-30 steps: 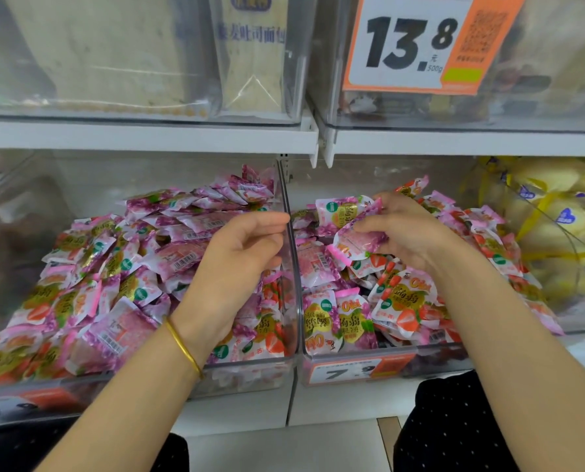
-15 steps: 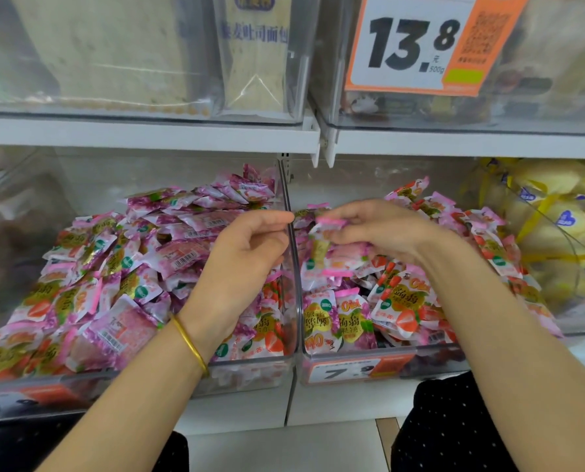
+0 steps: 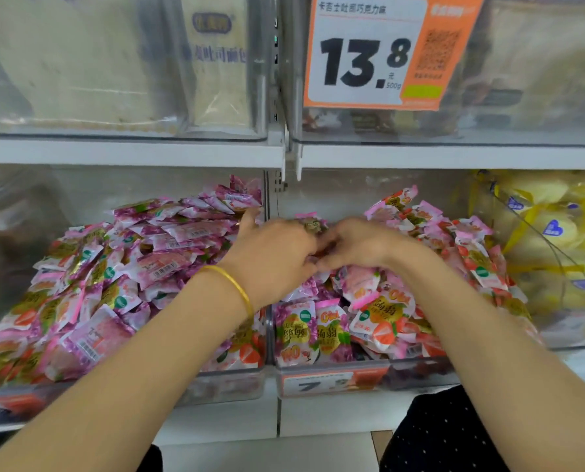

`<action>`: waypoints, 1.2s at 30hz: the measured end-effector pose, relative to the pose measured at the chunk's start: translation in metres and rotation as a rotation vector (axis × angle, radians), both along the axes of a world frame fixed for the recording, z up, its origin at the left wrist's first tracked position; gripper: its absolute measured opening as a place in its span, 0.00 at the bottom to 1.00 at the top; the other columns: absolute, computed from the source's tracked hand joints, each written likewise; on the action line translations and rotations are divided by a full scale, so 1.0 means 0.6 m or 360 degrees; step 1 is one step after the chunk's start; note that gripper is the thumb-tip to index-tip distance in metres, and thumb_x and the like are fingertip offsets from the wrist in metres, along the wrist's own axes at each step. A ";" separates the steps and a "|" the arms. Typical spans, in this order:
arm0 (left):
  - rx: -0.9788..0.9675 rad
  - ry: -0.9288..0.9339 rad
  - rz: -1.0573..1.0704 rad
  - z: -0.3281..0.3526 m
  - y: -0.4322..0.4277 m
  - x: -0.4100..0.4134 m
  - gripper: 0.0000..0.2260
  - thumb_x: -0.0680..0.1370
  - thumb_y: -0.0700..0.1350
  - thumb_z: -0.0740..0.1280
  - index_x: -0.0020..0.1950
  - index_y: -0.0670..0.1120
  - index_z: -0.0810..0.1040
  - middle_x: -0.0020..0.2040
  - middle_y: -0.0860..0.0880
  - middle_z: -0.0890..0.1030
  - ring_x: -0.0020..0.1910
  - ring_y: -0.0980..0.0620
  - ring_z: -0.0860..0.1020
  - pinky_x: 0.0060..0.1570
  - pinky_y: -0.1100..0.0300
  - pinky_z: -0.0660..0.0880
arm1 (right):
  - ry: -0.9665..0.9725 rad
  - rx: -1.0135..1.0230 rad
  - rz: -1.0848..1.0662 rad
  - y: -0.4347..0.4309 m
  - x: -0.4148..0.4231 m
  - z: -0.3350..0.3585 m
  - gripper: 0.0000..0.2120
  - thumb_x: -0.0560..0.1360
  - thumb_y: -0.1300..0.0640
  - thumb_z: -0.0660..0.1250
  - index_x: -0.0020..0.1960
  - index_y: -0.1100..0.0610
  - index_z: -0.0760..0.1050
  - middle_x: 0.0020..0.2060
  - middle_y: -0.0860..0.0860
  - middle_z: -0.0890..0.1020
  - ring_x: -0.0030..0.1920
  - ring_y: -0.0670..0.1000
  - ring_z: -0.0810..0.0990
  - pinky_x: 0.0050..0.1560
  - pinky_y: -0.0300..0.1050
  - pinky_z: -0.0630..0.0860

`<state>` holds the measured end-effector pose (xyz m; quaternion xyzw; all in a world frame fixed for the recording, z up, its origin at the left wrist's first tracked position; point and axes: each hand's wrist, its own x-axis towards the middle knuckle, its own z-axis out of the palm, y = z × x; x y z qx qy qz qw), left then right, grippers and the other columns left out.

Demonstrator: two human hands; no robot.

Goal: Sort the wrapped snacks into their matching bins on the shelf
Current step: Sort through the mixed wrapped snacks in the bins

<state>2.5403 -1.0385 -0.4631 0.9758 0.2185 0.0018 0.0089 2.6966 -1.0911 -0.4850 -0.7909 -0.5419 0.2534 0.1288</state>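
The shelf (image 3: 131,153) carries two clear bins side by side; the left bin (image 3: 216,384) is heaped with purple snacks (image 3: 168,253), the right bin (image 3: 420,373) with strawberry snacks (image 3: 386,318) and a few purple ones; an orange price tag (image 3: 362,56) hangs above; my left hand (image 3: 274,257), a gold bangle (image 3: 240,287) at its wrist, and my right hand (image 3: 359,247) meet over the wall between the bins; my right hand pinches one wrapped snack (image 3: 313,226); my left fingers curl against it, but blur hides whether they grip.
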 end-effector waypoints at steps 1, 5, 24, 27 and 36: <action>0.0043 0.0166 0.0014 0.001 -0.001 0.009 0.09 0.78 0.53 0.60 0.49 0.50 0.76 0.49 0.52 0.76 0.60 0.49 0.72 0.70 0.37 0.45 | -0.0095 -0.0050 0.0064 0.005 -0.002 -0.009 0.14 0.68 0.51 0.75 0.51 0.55 0.80 0.47 0.49 0.83 0.49 0.51 0.80 0.53 0.47 0.75; 0.0113 0.0432 0.0086 0.000 -0.005 0.029 0.09 0.77 0.55 0.62 0.45 0.50 0.72 0.41 0.51 0.72 0.58 0.47 0.74 0.69 0.33 0.43 | -0.0140 0.0080 0.0098 0.006 0.000 -0.021 0.11 0.65 0.54 0.77 0.43 0.54 0.78 0.42 0.52 0.81 0.44 0.52 0.78 0.43 0.44 0.72; -0.0418 -0.1143 0.0135 -0.047 0.009 -0.031 0.13 0.77 0.43 0.65 0.60 0.48 0.79 0.63 0.52 0.74 0.63 0.58 0.66 0.58 0.83 0.51 | 0.0211 0.0189 0.0079 -0.016 0.014 0.019 0.17 0.71 0.58 0.73 0.59 0.54 0.77 0.43 0.45 0.80 0.44 0.43 0.79 0.50 0.37 0.74; -0.0520 -0.1129 0.0130 -0.052 0.015 -0.048 0.18 0.77 0.51 0.61 0.66 0.48 0.73 0.67 0.54 0.70 0.66 0.63 0.62 0.59 0.84 0.48 | -0.0006 0.0380 -0.0020 0.006 0.002 -0.008 0.19 0.71 0.54 0.72 0.60 0.56 0.74 0.51 0.50 0.78 0.53 0.52 0.77 0.52 0.43 0.73; -0.0555 -0.0938 0.0103 -0.070 0.036 -0.053 0.30 0.75 0.59 0.50 0.75 0.49 0.59 0.76 0.55 0.57 0.67 0.69 0.51 0.59 0.85 0.40 | 0.0958 0.0616 -0.0695 0.012 0.035 0.006 0.19 0.70 0.70 0.67 0.59 0.57 0.70 0.49 0.54 0.75 0.42 0.49 0.75 0.33 0.39 0.71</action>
